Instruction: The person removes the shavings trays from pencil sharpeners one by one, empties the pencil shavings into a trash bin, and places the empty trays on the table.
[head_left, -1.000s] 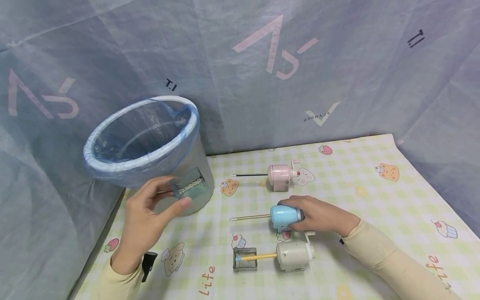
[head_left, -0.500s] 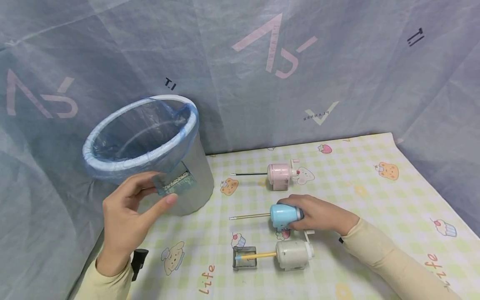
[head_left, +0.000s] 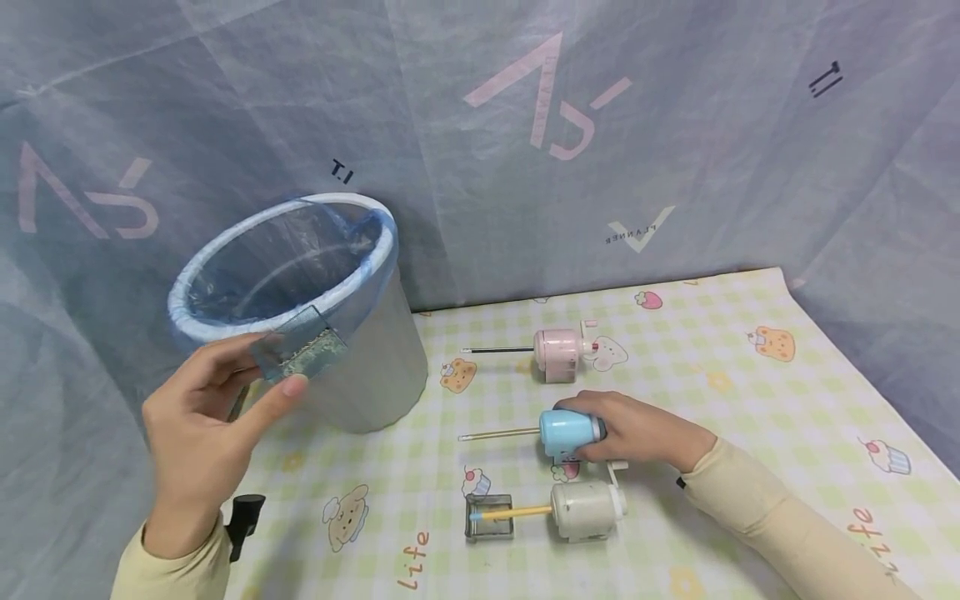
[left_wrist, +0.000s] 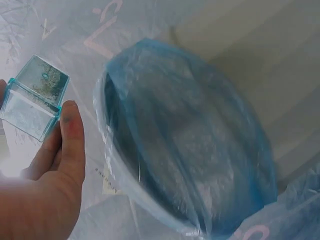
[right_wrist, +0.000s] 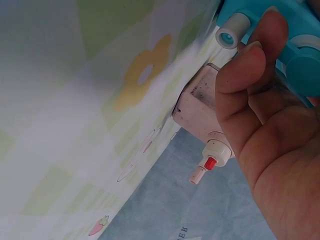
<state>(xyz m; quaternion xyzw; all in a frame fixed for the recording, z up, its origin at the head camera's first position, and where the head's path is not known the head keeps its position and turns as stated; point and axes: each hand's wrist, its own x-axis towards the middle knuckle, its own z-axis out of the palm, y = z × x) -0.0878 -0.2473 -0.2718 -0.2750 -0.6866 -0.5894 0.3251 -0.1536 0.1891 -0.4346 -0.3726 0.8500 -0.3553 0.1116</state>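
Clear tray (head_left: 288, 337), tilted, shavings (head_left: 309, 353) apparently inside, blue sharpener (head_left: 564, 432) apart

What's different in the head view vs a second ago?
The left hand, pinching the translucent shavings drawer, moved left and the drawer rose slightly, crossing in front of the trash bin. Nothing was newly grasped or released.

Unchanged: right hand on the blue pencil sharpener; pink sharpener, gray sharpener and bin in place.

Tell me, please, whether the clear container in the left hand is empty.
Not empty: pale debris shows inside the clear container in the left hand; fill level unclear.
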